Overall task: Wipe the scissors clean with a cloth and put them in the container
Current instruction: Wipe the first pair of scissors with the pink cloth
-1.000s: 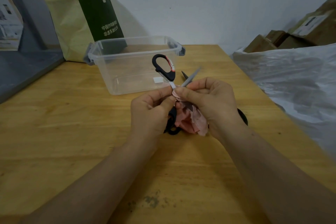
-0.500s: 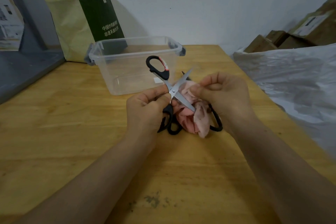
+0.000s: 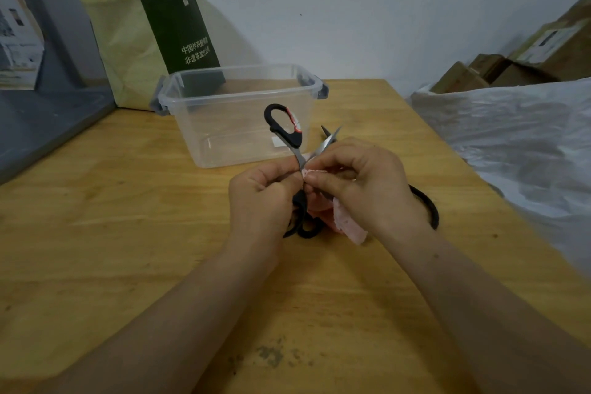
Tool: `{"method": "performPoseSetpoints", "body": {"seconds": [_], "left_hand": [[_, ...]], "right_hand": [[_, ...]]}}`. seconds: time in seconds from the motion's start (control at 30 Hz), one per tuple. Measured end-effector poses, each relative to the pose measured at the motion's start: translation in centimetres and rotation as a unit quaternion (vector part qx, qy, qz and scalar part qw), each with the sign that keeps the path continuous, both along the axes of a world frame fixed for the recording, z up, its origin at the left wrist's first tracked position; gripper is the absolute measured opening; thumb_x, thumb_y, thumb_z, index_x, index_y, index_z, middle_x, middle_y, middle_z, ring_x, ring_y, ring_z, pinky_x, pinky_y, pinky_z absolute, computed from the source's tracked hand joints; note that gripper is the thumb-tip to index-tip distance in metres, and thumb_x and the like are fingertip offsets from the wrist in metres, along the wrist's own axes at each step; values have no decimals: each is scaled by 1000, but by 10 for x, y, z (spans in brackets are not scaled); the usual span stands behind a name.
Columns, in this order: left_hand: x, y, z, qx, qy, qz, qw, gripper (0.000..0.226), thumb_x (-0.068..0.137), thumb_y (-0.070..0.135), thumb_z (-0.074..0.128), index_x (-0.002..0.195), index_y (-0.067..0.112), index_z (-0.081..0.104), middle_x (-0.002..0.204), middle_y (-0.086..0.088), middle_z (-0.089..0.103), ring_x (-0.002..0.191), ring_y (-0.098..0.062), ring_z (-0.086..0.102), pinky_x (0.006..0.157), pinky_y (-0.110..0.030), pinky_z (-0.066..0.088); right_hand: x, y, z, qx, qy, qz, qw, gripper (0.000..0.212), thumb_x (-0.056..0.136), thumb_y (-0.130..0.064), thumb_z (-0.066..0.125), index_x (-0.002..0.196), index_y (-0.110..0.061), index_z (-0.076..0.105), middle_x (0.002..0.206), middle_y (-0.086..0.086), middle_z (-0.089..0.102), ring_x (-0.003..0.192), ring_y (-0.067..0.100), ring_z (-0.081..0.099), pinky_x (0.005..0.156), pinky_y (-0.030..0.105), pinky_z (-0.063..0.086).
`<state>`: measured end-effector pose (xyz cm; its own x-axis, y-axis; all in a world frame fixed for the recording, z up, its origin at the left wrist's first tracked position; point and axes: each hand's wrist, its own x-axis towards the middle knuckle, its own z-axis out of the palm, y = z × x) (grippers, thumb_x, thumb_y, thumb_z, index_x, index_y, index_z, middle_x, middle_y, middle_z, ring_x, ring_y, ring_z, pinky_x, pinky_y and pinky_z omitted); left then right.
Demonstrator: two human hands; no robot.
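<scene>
My left hand (image 3: 262, 201) grips black-handled scissors (image 3: 284, 128), spread open, near their pivot; one handle loop rises in front of the container and the other sits under my palm. My right hand (image 3: 361, 189) pinches a pink cloth (image 3: 348, 224) round one blade close to the pivot, and the steel blade tip (image 3: 331, 137) sticks out above my fingers. The clear plastic container (image 3: 192, 105) with grey clips stands open just behind my hands. More black-handled scissors (image 3: 427, 205) lie on the wooden table (image 3: 128, 233) beneath my right hand, mostly hidden.
A green and yellow paper bag (image 3: 153, 41) leans on the wall behind the container. A grey shelf (image 3: 38, 125) runs along the left. At the right lies white plastic sheeting (image 3: 511, 144) with cardboard boxes (image 3: 511, 64) behind it.
My right hand slid the cloth back along the blade toward the pivot, covering most of the steel that showed half a second ago. The scissors tilted slightly; my left hand stayed put.
</scene>
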<state>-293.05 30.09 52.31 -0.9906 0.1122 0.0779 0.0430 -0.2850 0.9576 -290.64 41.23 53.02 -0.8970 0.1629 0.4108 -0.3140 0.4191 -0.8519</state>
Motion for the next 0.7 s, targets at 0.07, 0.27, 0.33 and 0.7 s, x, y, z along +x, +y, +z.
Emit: {"method": "performPoseSetpoints", "body": {"seconds": [0.07, 0.27, 0.33, 0.7], "left_hand": [[1, -1, 1, 6, -9, -6, 1000, 40, 86, -10, 54, 65, 18, 73, 62, -7, 69, 53, -13, 63, 51, -20, 54], [3, 0, 3, 5, -15, -5, 1000, 27, 87, -10, 54, 80, 8, 72, 64, -9, 68, 51, -10, 63, 47, -19, 50], [3, 1, 3, 4, -15, -6, 1000, 25, 88, -9, 54, 82, 8, 71, 64, -8, 68, 51, -9, 64, 45, -17, 49], [0, 2, 0, 7, -55, -5, 998, 30, 87, -12, 50, 78, 8, 71, 63, -5, 71, 57, -12, 68, 47, -19, 50]], "right_hand": [[-5, 1, -7, 62, 12, -45, 997, 9, 83, -8, 70, 81, -16, 66, 91, -3, 58, 75, -8, 56, 58, 2, 42], [-15, -4, -16, 130, 34, -111, 985, 6, 88, -19, 64, 84, -20, 60, 94, -3, 57, 80, 6, 57, 72, 25, 52], [-18, -5, -18, 93, 25, -121, 988, 4, 87, -19, 64, 84, -20, 61, 89, 1, 61, 80, 16, 62, 72, 39, 55], [-13, -5, -12, 54, -10, -79, 995, 15, 86, -18, 68, 75, -24, 59, 81, 1, 63, 59, 8, 63, 52, 28, 54]]}}
